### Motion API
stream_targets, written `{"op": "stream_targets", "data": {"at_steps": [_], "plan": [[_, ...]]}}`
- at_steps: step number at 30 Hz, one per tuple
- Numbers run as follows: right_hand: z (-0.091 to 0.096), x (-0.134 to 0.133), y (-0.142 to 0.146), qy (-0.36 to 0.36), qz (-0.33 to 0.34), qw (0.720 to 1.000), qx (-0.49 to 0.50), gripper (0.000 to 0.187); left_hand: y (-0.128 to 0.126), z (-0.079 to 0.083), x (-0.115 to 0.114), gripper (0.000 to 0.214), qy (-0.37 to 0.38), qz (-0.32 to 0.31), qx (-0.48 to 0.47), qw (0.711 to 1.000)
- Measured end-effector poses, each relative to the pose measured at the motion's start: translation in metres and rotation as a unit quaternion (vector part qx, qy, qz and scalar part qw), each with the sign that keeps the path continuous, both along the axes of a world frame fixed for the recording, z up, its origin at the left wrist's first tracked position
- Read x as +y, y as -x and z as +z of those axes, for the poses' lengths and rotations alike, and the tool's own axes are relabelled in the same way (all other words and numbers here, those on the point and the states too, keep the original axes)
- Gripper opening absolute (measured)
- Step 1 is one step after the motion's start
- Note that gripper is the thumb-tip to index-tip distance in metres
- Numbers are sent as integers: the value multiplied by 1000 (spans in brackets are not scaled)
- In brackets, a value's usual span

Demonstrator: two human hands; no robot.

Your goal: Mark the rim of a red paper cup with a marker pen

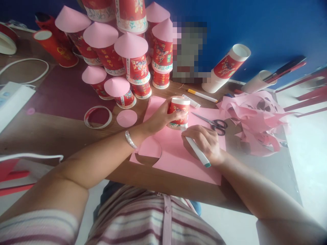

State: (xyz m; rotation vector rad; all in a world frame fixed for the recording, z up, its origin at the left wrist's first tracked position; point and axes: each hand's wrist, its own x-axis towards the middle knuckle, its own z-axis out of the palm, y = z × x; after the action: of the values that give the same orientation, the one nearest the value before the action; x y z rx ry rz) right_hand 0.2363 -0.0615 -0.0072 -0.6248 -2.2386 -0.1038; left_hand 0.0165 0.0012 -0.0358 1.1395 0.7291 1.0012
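My left hand (162,116) is wrapped round a short red paper cup (180,108) with a white rim, gold print and a green pattern drawn on its pale lower band. A white marker (196,149) with a green end is gripped in my right hand (205,141), its tip close to the cup's lower band; whether it touches I cannot tell. Both hands are above pink paper sheets (189,160) on the wooden table. Black-handled scissors (217,125) lie just beyond my right hand, blades pointing toward the cup. A pink paper disc (127,118) rests left of the cup.
Red cups with pink cone tops (131,46) stand stacked at the back left. Pink paper scraps (260,119) heap up on the right. A yellow-white marker (203,95), a white-and-red tube (227,68) and a cardboard ring (98,117) are around the work area.
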Motion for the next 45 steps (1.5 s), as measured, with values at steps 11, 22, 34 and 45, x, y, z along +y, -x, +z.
{"op": "stream_targets", "data": {"at_steps": [11,22,34,45], "plan": [[0,-1,-1,-10,16,1000,8,23,0,3,-1,66,3,-8,-1,1000],[2,-1,2,-14,5,1000,-19,21,-2,3,-1,64,-10,-4,-6,1000],[3,-1,-2,-14,13,1000,0,27,-1,3,-2,66,4,-1,0,1000],[1,-1,-2,-11,0,1000,13,23,0,0,-1,69,3,0,-7,1000]]}}
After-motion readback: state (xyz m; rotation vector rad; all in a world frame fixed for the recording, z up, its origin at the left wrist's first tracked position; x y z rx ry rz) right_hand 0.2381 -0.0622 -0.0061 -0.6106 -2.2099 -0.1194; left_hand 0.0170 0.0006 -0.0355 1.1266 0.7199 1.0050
